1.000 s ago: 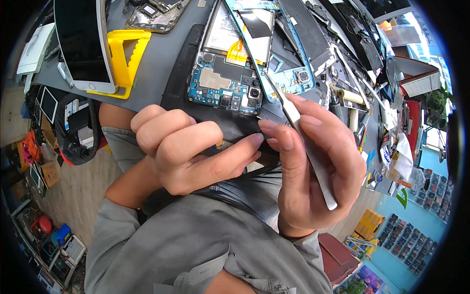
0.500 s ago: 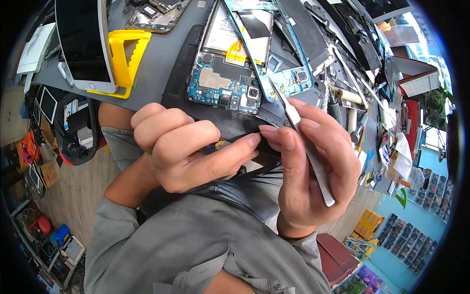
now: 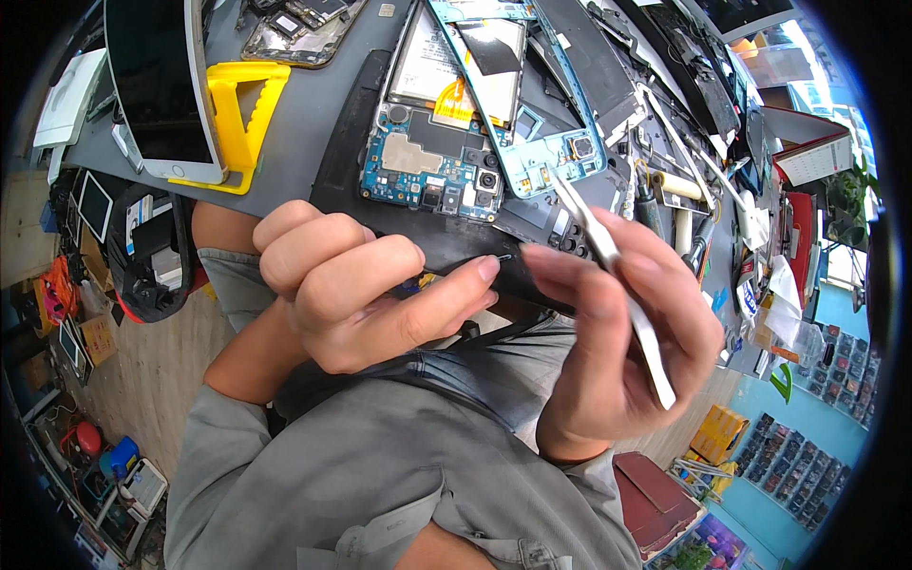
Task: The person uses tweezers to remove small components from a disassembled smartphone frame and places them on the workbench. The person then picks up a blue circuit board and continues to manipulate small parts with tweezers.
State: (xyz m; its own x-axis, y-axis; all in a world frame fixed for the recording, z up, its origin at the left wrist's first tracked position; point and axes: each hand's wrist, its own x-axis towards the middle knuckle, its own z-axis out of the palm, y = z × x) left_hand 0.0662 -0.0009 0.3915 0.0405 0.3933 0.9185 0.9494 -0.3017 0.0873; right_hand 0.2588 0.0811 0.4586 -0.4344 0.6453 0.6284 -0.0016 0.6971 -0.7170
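My right hand [image 3: 622, 351] grips metal tweezers [image 3: 650, 351] along its palm, their tips pointing away from me toward the light-blue phone frame [image 3: 530, 171]. Its thumb and forefinger are blurred. My left hand [image 3: 347, 294] is closed, fingers curled and forefinger pressed against the thumb. A tiny dark piece [image 3: 504, 257] shows at that fingertip, too small to name. Beyond the hands lies an opened phone [image 3: 410, 152] with its blue circuit board, camera modules and battery exposed. The blue frame lies slantwise over its right side.
A white tablet [image 3: 161, 85] leans on a yellow stand [image 3: 249, 123] at the left. Another opened phone [image 3: 304, 38] lies at the back. Loose parts and tools, including a screwdriver [image 3: 650, 207], crowd the right side of the bench. A black bin [image 3: 147, 252] stands below at the left.
My right hand has moved to the right with the tweezers, away from my left fingertips. The tiny dark piece now shows at the left forefinger. My left hand stays nearly still.
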